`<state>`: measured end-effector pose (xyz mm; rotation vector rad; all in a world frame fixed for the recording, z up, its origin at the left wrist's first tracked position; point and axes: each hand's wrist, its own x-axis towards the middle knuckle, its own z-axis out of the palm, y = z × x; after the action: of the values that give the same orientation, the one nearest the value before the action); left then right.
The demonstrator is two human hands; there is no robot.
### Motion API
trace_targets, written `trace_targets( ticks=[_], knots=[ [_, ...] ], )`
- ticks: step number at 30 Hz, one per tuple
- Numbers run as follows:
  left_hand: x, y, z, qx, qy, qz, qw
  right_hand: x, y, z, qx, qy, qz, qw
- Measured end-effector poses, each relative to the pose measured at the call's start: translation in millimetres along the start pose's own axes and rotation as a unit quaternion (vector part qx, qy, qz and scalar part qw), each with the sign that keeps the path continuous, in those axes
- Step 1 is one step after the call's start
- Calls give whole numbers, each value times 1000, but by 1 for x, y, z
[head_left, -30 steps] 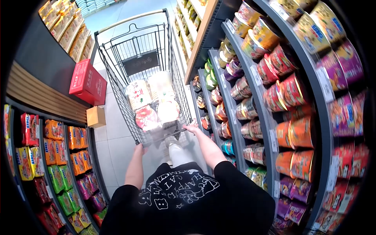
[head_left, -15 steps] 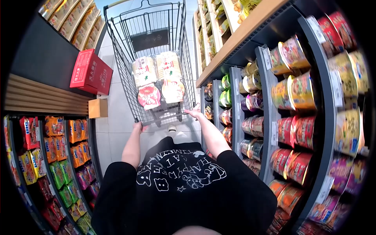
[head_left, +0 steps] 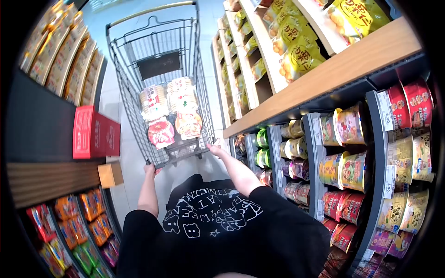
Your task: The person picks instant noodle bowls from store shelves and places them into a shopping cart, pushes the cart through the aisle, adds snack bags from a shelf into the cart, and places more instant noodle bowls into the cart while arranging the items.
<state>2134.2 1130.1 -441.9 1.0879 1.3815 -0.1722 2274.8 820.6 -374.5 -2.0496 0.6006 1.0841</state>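
A dark wire shopping cart [head_left: 163, 163] stands in front of me. At the left corner of its near edge, my left hand [head_left: 151, 168] is closed around the frame. My right hand [head_left: 214, 147] grips the right corner of that edge, with its fingers partly hidden. Inside the cart are two tall ribbed packs with white labels, a left one [head_left: 153, 102] and a right one [head_left: 182, 95]. Nearer to me lie two round-lidded packages, one red and white [head_left: 161, 133], the other orange and white [head_left: 188, 124].
Shelves of instant noodle tubs [head_left: 345, 169] line the right side, below a wooden ledge [head_left: 324, 81] with yellow snack bags [head_left: 301, 51]. Leftward stand a red box [head_left: 95, 133], a small wooden block [head_left: 110, 174] and racks of bagged noodles [head_left: 72, 220]. Tiled floor [head_left: 132, 185] runs between.
The cart has shifted left in view, with both hands still on its near edge. Shelf goods on both sides now sit lower in view, and the yellow bags at upper right show more fully.
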Motion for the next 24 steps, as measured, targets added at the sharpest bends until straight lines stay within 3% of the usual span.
trace_targets(
  ticks=[1, 2, 5, 7, 8, 11, 13, 16, 18, 20, 22, 24],
  knots=[
    [15, 11, 3, 5, -12, 19, 1000, 40, 9, 13, 11, 35, -65, 997],
    [20, 30, 10, 3, -16, 16, 1000, 49, -3, 18, 7, 56, -29, 998],
    [33, 70, 15, 32, -35, -21, 999, 11, -73, -9, 32, -52, 44, 997],
    [109, 59, 12, 113, -12, 55, 992, -7, -112, -16, 44, -65, 35, 996],
    [137, 58, 13, 154, 4, 90, 984, 26, -110, -6, 18, -43, 67, 997],
    [86, 117, 26, 88, -39, 14, 995, 68, -111, 10, -53, 0, 91, 994],
    [87, 142, 31, 99, -30, 20, 994, 55, -143, 5, -106, 15, 122, 987],
    [99, 169, 36, 107, -25, 28, 994, 68, -156, 10, -74, 8, 111, 991],
    [105, 189, 36, 137, -29, -9, 990, 89, -160, 20, -122, 34, 94, 987],
    [95, 213, 42, 182, -20, 16, 983, 131, -153, 33, -93, 35, 37, 994],
    [99, 226, 43, 207, -25, 55, 977, 110, -171, 2, -169, -58, 9, 984],
    [107, 236, 45, 242, -41, 54, 968, 93, -180, -35, -152, -48, -104, 982]
  ],
)
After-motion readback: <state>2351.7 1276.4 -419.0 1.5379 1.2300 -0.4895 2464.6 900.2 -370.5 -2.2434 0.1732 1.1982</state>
